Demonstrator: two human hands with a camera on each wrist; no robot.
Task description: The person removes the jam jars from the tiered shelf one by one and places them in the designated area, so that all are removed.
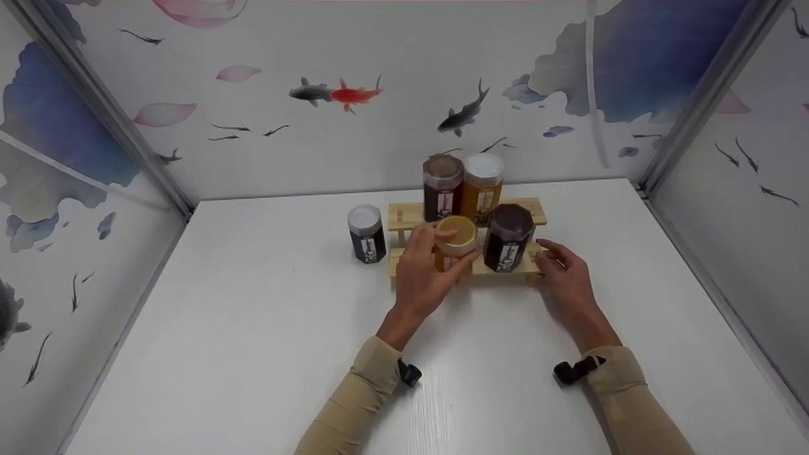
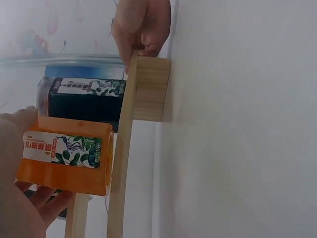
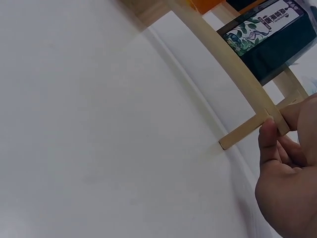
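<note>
My left hand (image 1: 422, 275) grips an orange jam jar (image 1: 456, 235) near its lid, thumb and fingers on either side. In the left wrist view the jar (image 2: 69, 156) has its base right at the front board of a two-step wooden rack (image 2: 121, 148). With thumb and fingers my right hand (image 1: 565, 281) pinches the right end of the rack's lower step (image 1: 528, 260). Between the hands, a dark jar (image 1: 507, 239) stands on that step. On the upper step are a dark red jar (image 1: 442, 188) and an amber jar with a white lid (image 1: 483, 186).
A smaller-looking dark jar with a pale lid (image 1: 366, 234) stands on the white table (image 1: 253, 328), left of the rack. Behind rises a white panel (image 1: 404, 139) painted with fish, and similar side panels flank the table.
</note>
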